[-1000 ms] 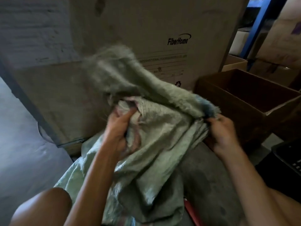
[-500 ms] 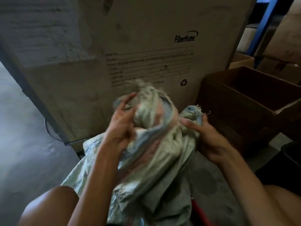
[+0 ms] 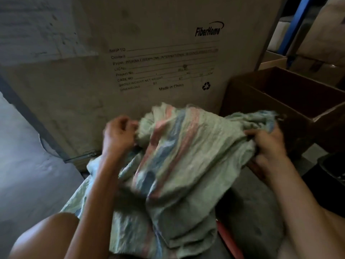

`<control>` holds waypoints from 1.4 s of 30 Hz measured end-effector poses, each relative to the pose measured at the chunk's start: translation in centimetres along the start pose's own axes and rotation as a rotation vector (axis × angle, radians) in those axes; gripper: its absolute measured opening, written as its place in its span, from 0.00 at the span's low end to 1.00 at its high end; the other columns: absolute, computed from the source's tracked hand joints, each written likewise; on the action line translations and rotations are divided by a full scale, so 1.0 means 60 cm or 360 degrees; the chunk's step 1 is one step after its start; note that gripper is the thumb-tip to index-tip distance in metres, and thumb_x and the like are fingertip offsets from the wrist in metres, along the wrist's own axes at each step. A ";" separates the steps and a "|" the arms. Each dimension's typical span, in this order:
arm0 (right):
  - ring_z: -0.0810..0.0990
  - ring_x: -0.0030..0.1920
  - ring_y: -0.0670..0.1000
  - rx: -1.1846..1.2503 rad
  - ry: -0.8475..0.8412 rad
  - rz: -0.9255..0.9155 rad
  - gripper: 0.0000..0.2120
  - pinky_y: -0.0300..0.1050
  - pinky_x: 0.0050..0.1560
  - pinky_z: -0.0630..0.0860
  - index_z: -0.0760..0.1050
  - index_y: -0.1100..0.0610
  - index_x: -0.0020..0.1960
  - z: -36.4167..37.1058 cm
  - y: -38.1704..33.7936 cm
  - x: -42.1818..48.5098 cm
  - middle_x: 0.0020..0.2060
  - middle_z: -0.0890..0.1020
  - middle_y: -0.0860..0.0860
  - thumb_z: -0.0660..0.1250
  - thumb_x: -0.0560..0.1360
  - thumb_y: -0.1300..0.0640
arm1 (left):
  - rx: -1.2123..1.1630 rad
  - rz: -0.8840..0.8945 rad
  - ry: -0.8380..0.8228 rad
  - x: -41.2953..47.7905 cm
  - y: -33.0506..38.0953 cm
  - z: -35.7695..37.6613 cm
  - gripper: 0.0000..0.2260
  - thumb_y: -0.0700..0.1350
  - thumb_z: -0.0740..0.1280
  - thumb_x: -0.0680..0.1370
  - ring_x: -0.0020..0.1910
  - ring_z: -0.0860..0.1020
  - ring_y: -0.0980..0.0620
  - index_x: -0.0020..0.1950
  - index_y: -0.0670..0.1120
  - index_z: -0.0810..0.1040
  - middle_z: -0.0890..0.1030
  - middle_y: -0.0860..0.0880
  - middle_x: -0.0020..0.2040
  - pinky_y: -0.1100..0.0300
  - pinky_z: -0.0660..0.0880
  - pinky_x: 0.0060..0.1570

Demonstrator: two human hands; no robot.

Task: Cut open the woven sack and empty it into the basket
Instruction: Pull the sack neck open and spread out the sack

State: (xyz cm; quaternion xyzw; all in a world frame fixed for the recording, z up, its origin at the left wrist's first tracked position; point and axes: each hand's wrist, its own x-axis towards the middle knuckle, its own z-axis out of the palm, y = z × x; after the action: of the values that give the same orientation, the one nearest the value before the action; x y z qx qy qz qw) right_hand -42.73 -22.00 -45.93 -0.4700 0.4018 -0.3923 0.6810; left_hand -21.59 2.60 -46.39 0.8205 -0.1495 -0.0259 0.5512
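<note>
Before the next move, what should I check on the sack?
1. Left hand gripping sack: ok.
2. Right hand gripping its frayed edge: ok.
3. Sack cut open: cannot tell, fabric is bunched.
4. Cutting tool in hand: not ok, both hands hold only fabric.
5. Sack over the dark crate at the right edge: not ok, sack is to its left.

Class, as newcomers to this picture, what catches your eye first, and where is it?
A crumpled green woven sack with pink and blue stripes fills the centre, gripped at its left edge by the left hand and at its right by the right hand. Behind it stands a tall cardboard carton printed FiberHome; an open brown box sits right.
</note>
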 end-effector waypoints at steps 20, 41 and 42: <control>0.83 0.49 0.56 0.0018 -0.0096 0.0496 0.44 0.47 0.31 0.82 0.61 0.47 0.76 0.067 0.076 0.001 0.60 0.80 0.56 0.70 0.68 0.76 | 0.0669 -0.0060 -0.0669 -0.020 -0.023 0.089 0.16 0.60 0.69 0.76 0.57 0.77 0.50 0.60 0.55 0.78 0.78 0.54 0.55 0.60 0.68 0.52; 0.84 0.53 0.55 0.0494 0.0528 0.1529 0.15 0.43 0.41 0.83 0.81 0.59 0.59 0.070 -0.211 -0.309 0.51 0.86 0.57 0.61 0.77 0.65 | 0.1499 -0.0726 -0.1668 -0.090 0.333 -0.139 0.18 0.52 0.68 0.74 0.53 0.81 0.44 0.57 0.42 0.79 0.82 0.42 0.55 0.55 0.78 0.50; 0.83 0.55 0.54 0.0468 0.0494 0.1518 0.14 0.44 0.47 0.82 0.84 0.56 0.55 0.079 -0.252 -0.346 0.51 0.86 0.55 0.62 0.77 0.64 | 0.1434 -0.0825 -0.1548 -0.096 0.360 -0.164 0.14 0.48 0.69 0.73 0.49 0.81 0.44 0.53 0.40 0.81 0.83 0.42 0.52 0.55 0.78 0.48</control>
State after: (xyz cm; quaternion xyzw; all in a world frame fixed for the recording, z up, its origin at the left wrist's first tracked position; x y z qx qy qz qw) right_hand -48.40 -5.27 -26.66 -0.0703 0.6081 -0.1557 0.7752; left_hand -29.73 5.49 -23.55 0.8732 -0.1748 -0.4550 0.0052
